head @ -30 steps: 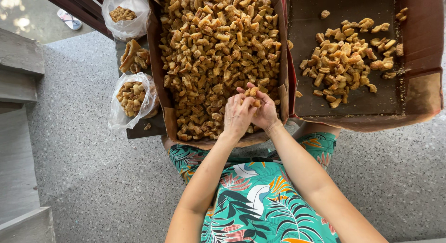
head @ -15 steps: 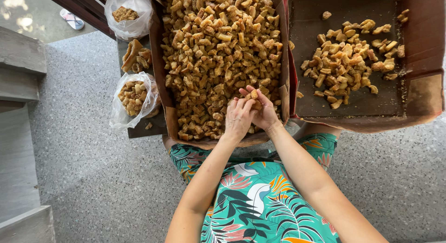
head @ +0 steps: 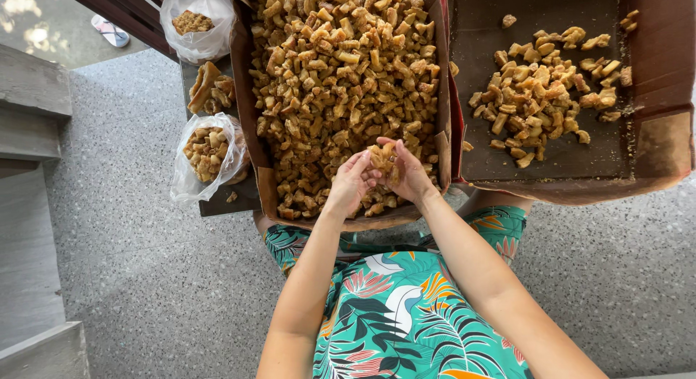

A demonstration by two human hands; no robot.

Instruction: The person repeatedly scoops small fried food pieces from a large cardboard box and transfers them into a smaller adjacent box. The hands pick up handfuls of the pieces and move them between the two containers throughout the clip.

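Both hands were together over the near end of the full cardboard box (head: 243,96). The left hand (head: 353,182) and right hand (head: 412,177) pinched one golden fried piece (head: 382,160) between their fingertips. The piece stood roughly upright in frame, long axis running away from the person, just above the heap of fried pieces (head: 341,74). A second box (head: 660,143) sat to the right, with plastic bags (head: 210,158) to the left.

Box walls (head: 444,96) flank the hands; open room above the heaped pieces (head: 341,67).
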